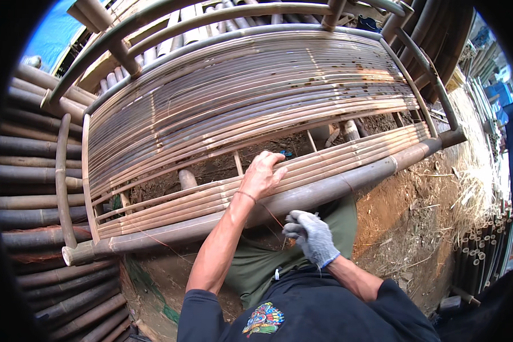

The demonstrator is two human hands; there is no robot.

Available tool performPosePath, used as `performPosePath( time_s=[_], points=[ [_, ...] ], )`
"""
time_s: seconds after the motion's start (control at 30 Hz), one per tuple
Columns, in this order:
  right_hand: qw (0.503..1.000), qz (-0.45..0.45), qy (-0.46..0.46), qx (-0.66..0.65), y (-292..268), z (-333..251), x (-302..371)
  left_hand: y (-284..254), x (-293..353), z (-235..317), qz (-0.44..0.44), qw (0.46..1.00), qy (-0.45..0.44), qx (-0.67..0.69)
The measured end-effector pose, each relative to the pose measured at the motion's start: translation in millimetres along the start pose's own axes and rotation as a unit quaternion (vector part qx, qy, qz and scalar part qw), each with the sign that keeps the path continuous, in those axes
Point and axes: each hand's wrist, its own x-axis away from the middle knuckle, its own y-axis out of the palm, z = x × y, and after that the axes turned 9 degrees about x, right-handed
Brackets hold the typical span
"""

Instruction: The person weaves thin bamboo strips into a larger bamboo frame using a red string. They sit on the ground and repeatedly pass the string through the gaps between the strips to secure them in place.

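Observation:
A long bamboo bench seat (256, 85) lies across the view, its many thin slats running lengthwise. Along the near side, a band of bamboo slats (347, 155) sits beside a thick bamboo pole (319, 192), with a gap between this band and the rest of the seat. My bare left hand (261, 175) is closed over the near slats, fingers bent over their far edge; the fingertips are partly hidden. Just below the pole, my right hand (313, 236), in a grey knit glove, has curled fingers around a thin red cord (272, 215) that runs up to the pole.
Dark bamboo poles (37, 194) are stacked at the left. Bamboo rails (228, 21) rise along the far side of the bench. Straw-like shavings (473, 171) lie at the right, above a bundle of cut bamboo ends (479, 251). Brown dirt ground (393, 228) shows at the near right.

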Motion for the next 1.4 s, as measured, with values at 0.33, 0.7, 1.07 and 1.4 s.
performPosePath(
  time_s=[0.33,0.7,1.07,1.4],
  points=[
    [0.953,0.296,-0.043,0.046,-213.7,-37.6,70.9,57.2,21.2,25.6,0.045,0.958,0.026,-0.280],
    [0.862,0.235,-0.107,0.437,-219.8,-41.5,35.2,68.2,22.2,41.4,0.105,0.976,0.016,-0.190],
    [0.508,0.275,-0.126,0.806,-264.4,-67.2,31.4,92.9,37.8,53.8,0.206,0.921,0.038,-0.328],
    [0.722,-0.041,-0.041,0.689,-120.5,-182.0,31.6,63.8,45.2,49.9,0.431,0.892,-0.007,-0.133]
  ],
)
